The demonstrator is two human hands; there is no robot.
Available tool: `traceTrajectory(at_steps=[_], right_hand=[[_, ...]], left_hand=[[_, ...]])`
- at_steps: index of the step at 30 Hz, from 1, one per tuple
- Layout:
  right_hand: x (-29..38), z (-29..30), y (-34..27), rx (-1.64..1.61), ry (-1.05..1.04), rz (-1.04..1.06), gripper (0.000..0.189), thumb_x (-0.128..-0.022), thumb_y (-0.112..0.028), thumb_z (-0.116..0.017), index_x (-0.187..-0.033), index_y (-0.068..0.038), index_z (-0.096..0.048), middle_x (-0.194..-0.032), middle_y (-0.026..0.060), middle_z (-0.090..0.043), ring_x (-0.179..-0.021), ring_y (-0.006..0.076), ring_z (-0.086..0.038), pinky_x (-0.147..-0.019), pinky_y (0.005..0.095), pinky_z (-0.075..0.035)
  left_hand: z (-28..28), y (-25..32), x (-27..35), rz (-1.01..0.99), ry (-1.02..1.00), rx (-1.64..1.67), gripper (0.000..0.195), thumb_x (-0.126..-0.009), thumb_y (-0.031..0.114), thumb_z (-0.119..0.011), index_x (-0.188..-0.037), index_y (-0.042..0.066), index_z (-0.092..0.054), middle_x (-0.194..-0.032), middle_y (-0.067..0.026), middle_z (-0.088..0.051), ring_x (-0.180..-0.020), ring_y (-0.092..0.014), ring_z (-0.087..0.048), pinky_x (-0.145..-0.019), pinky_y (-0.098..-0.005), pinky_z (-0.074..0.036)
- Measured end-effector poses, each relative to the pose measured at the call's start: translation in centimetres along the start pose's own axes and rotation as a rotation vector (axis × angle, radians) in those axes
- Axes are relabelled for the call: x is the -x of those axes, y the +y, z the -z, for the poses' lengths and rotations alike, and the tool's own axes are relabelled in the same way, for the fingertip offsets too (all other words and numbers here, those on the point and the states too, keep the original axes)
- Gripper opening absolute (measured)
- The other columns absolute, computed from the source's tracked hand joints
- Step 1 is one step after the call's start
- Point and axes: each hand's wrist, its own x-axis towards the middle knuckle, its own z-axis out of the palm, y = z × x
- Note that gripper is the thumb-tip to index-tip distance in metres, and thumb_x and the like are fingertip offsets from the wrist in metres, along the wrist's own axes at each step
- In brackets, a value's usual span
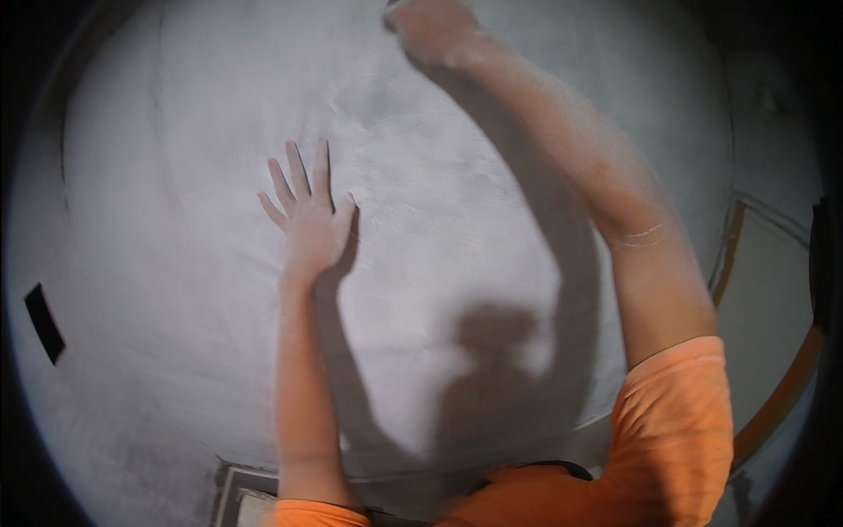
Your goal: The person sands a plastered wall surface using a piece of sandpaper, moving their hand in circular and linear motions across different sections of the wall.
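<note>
A grey plastered wall (421,250), streaked with pale smears and scratches, fills most of the view. Flat against it, left of the middle, lies my left hand (313,221), fingers spread and holding nothing. At the top edge of the picture my right hand (435,29) is curled, with a small dark thing at its fingers that the frame cuts off. Whether the hand grips it cannot be made out. Pale dust coats both hands and forearms. My arms come out of orange short sleeves and cast shadows on the wall.
A dark rectangular opening or patch (45,324) shows at the far left. At the right stands a pale panel with an orange-brown edge (777,402). A grey frame (227,494) is at the lower left, beside my left forearm.
</note>
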Motion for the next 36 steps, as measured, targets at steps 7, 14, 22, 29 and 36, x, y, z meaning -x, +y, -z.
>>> traceTrajectory(at_steps=[7,14,22,29,36], right_hand=[[2.5,2.1,-4.3,0.017,-0.221,0.428,0.024,-0.096,-0.008,-0.064,-0.115,-0.006,-0.077,-0.122,0.0113,-0.075,-0.123,0.0281,-0.068,-0.109,0.0419,-0.052],[4.0,-0.6,-3.1,0.127,0.031,0.364,0.033,-0.1,-0.006,-0.06,-0.13,-0.005,-0.072,-0.133,0.0137,-0.074,-0.12,0.0326,-0.07,-0.105,0.0448,-0.057],[2.3,0.0,-5.1,0.446,-0.167,0.244,0.044,-0.093,-0.002,-0.06,-0.137,0.001,-0.065,-0.137,0.0228,-0.07,-0.118,0.0359,-0.073,-0.088,0.0437,-0.066],[-2.3,3.7,-8.7,0.143,-0.804,0.032,0.047,-0.092,-0.008,-0.064,-0.137,0.003,-0.067,-0.134,0.0287,-0.069,-0.136,0.0364,-0.063,-0.106,0.0513,-0.055],[1.8,-2.6,-5.0,0.389,-0.047,0.419,0.032,-0.093,-0.014,-0.065,-0.115,0.003,-0.08,-0.136,0.0256,-0.069,-0.139,0.04,-0.058,-0.105,0.0506,-0.055]], left_hand=[[1.9,-0.1,0.6,0.016,0.015,0.032,0.089,-0.099,0.037,-0.06,-0.177,0.028,-0.017,-0.184,-0.0189,0.003,-0.166,-0.051,0.008,-0.126,-0.0761,0.004],[1.3,0.1,0.5,0.054,-0.015,0.068,0.09,-0.098,0.036,-0.06,-0.177,0.028,-0.018,-0.184,-0.0184,0.002,-0.167,-0.05,0.009,-0.126,-0.0751,0.006],[1.5,0.1,0.4,0.039,-0.039,0.064,0.089,-0.099,0.038,-0.059,-0.177,0.027,-0.017,-0.184,-0.0189,0.001,-0.167,-0.05,0.009,-0.127,-0.0752,0.006],[1.6,-0.3,0.8,0.059,-0.028,0.077,0.09,-0.098,0.038,-0.061,-0.177,0.027,-0.019,-0.184,-0.0186,0.001,-0.167,-0.049,0.008,-0.127,-0.0748,0.005],[1.1,0.5,0.5,0.043,-0.034,0.093,0.091,-0.096,0.037,-0.063,-0.176,0.028,-0.021,-0.184,-0.0175,0.0,-0.167,-0.049,0.008,-0.128,-0.0738,0.006]])
